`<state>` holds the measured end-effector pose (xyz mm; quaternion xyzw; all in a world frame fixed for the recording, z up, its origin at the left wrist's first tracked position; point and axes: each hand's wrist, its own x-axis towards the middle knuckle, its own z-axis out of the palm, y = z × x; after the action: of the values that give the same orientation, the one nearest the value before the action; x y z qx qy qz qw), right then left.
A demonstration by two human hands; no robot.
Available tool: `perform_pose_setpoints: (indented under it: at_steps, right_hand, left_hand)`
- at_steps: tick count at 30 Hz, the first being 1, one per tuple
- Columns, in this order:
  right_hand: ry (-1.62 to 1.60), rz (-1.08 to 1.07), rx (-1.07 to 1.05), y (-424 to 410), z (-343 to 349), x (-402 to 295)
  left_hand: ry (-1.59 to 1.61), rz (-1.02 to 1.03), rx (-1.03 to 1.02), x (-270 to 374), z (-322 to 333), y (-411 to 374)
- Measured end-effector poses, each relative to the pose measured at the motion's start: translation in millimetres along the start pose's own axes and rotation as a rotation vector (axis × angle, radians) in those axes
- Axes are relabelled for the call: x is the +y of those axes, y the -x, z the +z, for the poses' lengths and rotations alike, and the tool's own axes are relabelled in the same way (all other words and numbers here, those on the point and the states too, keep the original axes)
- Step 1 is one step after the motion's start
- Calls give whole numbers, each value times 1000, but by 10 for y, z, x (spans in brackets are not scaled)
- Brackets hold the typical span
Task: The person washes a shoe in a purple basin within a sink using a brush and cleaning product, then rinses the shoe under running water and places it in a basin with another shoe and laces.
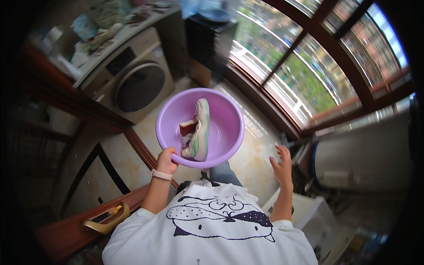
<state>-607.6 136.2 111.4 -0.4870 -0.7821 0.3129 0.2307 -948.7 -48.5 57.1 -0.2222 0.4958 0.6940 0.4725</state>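
My left hand (166, 161) grips the near left rim of a purple plastic basin (227, 129), with a pale pink band round the wrist. The basin is held up in front of my body, over the tiled floor. Inside it a white and mint-green sneaker (200, 132) rests on its side, its sole facing right. A crumpled, whitish thing (186, 139) shows beside the shoe, too unclear to name. Off to the right, apart from the basin, my right hand (282, 164) is held out with fingers spread and nothing in it.
A front-loading washing machine (140, 86) stands under a cluttered counter (109, 41) at the upper left. Beyond the basin is a black water dispenser (208, 39). Brown-framed windows (291, 66) line the right. A wooden door (69, 228) with a gold handle (106, 220) is at my left.
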Motion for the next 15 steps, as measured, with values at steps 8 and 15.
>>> perform_pose_setpoints:
  at_steps: [8, 15]
  right_hand:
    - [-15, -204, -211, -2151, 795, -544]
    - [-12, -698, -439, -3762, 2022, -1879]
  left_hand:
    - [302, 113, 163, 759, -232, -432]
    - [524, 286, 310, 1274, -335, -500]
